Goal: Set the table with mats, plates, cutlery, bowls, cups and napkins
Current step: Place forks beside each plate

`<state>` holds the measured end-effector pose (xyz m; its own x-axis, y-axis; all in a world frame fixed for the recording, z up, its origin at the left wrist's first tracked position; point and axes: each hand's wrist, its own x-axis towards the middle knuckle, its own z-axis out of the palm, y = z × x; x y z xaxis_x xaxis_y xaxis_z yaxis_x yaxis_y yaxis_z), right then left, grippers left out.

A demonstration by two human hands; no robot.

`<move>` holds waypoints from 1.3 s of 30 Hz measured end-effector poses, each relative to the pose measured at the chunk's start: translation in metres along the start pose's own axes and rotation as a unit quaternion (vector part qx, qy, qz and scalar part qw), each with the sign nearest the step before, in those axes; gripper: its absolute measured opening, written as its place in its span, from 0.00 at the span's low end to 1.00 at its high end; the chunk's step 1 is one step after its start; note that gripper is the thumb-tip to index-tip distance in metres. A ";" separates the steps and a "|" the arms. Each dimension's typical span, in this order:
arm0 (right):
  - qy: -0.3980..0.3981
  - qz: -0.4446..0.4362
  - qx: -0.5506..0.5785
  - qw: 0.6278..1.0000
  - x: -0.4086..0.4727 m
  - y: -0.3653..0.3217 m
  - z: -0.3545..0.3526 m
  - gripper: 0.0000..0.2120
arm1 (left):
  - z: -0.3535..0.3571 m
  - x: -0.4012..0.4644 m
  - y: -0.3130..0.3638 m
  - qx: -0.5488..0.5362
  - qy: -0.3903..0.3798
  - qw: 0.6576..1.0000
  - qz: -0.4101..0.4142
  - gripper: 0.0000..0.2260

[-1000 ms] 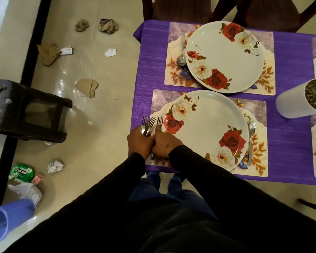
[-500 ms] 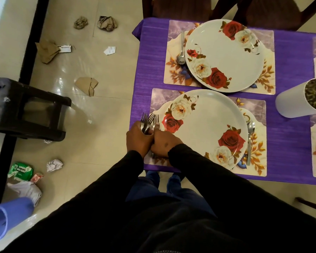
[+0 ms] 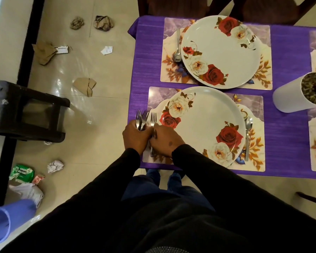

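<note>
1. The left hand (image 3: 136,136) is curled round a bunch of forks (image 3: 141,118), tines pointing away, at the table's near left corner.
2. The right hand (image 3: 164,139) pinches a single fork (image 3: 153,119), which lies on the near mat (image 3: 154,99) just left of the near plate (image 3: 204,125).
3. A spoon (image 3: 247,136) lies on the mat to that plate's right.
4. The far plate (image 3: 221,52) sits on its own mat, a spoon (image 3: 177,46) at its left.
5. A white cup (image 3: 288,96) stands on the purple cloth (image 3: 288,57).
</note>
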<state>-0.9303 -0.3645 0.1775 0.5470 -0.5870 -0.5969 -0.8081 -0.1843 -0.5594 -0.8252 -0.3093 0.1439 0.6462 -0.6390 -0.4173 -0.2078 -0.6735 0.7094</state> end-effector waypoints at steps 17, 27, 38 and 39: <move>0.324 0.188 0.121 0.919 -0.062 0.138 -0.072 0.10 | 0.023 -0.019 0.028 0.035 0.008 0.999 0.023 0.12; 0.387 0.261 0.097 0.879 -0.072 0.169 -0.082 0.17 | 0.052 -0.031 0.031 0.116 -0.070 0.990 0.040 0.18; 0.345 0.308 0.115 0.879 -0.074 0.186 -0.091 0.26 | 0.052 -0.041 0.032 0.191 -0.050 0.980 0.036 0.15; 0.346 0.306 0.115 0.880 -0.073 0.186 -0.092 0.25 | 0.051 -0.041 0.031 0.194 -0.048 0.979 0.034 0.15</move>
<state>-1.1407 -0.4282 0.1702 -0.3028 -0.8750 -0.3778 -0.7963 0.4501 -0.4042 -0.8956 -0.3234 0.1539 0.5526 -0.7068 -0.4416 -0.5230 -0.7066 0.4766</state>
